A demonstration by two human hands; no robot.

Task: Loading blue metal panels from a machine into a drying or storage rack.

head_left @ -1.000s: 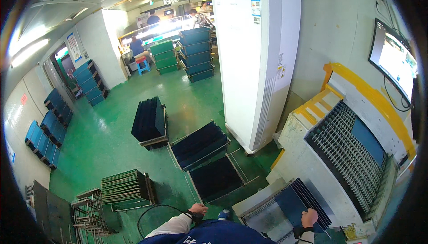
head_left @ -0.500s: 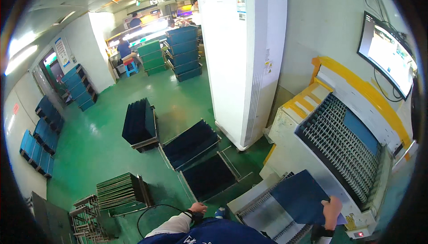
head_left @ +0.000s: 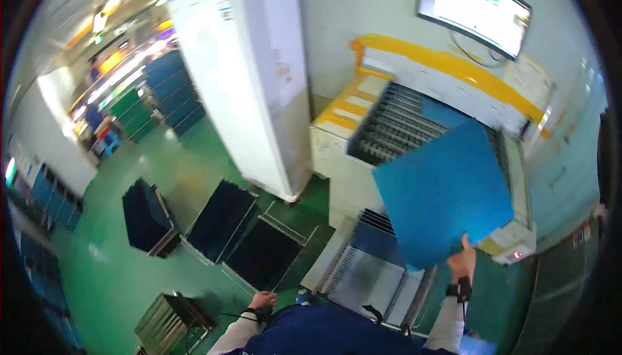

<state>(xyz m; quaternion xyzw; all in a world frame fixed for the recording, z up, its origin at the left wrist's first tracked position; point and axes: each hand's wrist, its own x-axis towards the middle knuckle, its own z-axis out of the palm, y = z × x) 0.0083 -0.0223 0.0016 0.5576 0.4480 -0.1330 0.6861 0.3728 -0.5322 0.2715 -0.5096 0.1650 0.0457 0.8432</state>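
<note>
My right hand (head_left: 462,263) grips a blue rectangular panel (head_left: 447,193) by its lower right edge, thumb on the near face. The panel is raised and tilted, covering part of the machine's roller bed (head_left: 405,125). Below it, a slotted rack (head_left: 379,271) with toothed sides holds several dark blue panels at its far end. My left hand (head_left: 264,300) is low in front of my body with its fingers curled, and nothing shows in it. It is just in front of a floor rack of dark panels (head_left: 264,254); whether it touches the rack I cannot tell.
Two more racks of dark panels, one in the middle (head_left: 220,219) and one further left (head_left: 148,215), stand on the green floor. A tall white cabinet (head_left: 240,76) rises beside the machine. A screen (head_left: 476,8) hangs on the wall. People work in the blurred background.
My right hand has lifted the blue panel from over the slotted rack, up toward the roller bed. The view has swung right. My left hand stays low and curled.
</note>
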